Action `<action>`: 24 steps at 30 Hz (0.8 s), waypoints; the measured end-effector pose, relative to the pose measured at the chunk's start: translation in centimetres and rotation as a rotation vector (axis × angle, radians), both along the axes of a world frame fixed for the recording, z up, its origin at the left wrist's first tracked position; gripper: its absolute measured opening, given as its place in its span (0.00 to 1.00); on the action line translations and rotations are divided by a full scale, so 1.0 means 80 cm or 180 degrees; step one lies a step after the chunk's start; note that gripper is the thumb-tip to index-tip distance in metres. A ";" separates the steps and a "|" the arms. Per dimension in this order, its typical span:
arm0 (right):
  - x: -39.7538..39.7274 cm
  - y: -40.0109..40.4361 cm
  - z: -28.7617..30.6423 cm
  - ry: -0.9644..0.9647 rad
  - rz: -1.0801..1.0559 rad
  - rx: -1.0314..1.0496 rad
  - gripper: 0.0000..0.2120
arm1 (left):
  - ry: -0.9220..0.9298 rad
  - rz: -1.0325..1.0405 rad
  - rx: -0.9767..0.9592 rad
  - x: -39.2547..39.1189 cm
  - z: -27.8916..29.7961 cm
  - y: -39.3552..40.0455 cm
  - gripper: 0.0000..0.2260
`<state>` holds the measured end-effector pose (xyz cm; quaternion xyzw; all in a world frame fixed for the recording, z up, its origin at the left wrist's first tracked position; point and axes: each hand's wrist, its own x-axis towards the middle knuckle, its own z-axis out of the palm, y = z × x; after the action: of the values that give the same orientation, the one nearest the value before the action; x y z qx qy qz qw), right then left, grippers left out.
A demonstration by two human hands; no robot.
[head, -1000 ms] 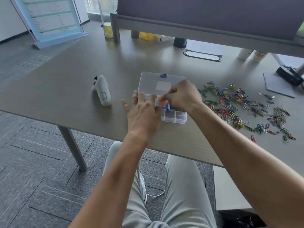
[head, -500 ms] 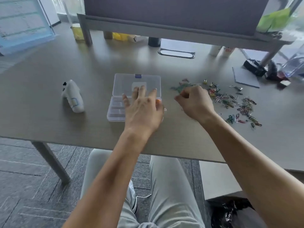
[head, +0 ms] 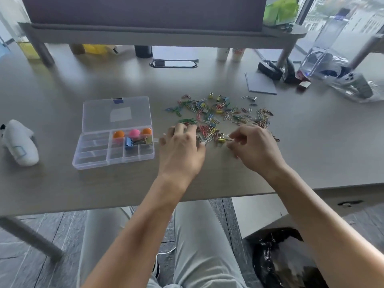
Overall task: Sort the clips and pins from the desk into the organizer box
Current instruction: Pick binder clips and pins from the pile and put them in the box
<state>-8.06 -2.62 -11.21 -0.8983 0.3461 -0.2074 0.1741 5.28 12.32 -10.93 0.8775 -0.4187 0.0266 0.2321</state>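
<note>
A: Report the box position.

B: The box lies on the tabletop, to the left of your hands, lid folded back flat behind it. Three round pins, orange, pink and orange, sit in the far right compartments. A blue binder clip and a few dull gold ones lie in the row just in front of them. The remaining compartments look bare, though the clear plastic makes that hard to confirm.

A: Where are the clips?

B: The clips are scattered loose on the tabletop, right of the box and apart from it. Most are coloured paper clips; a few small binder clips lie among them, including a yellow binder clip at the near edge.

A: State of your left grip?

B: Your left hand rests palm down at the near left edge of the pile, fingers lightly bent with the tips among the clips. You cannot tell from this view whether it holds one.

A: And your right grip?

B: Your right hand sits at the near right edge of the pile, thumb and forefinger drawn together just beside the yellow binder clip. A thin pale piece shows at the fingertips, but blur prevents confirming a pinch.

A: Other items on the tabletop?

B: A white controller lies well left of the box. A grey pad lies beyond the pile.
</note>
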 end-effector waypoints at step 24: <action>0.026 -0.020 -0.005 0.0235 0.0933 -0.0429 0.05 | 0.0081 0.0184 -0.0359 -0.005 -0.008 -0.019 0.12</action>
<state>-6.01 -4.19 -11.61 -0.9558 0.2028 -0.1694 0.1290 4.84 10.83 -11.54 0.8750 -0.3881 0.0456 0.2856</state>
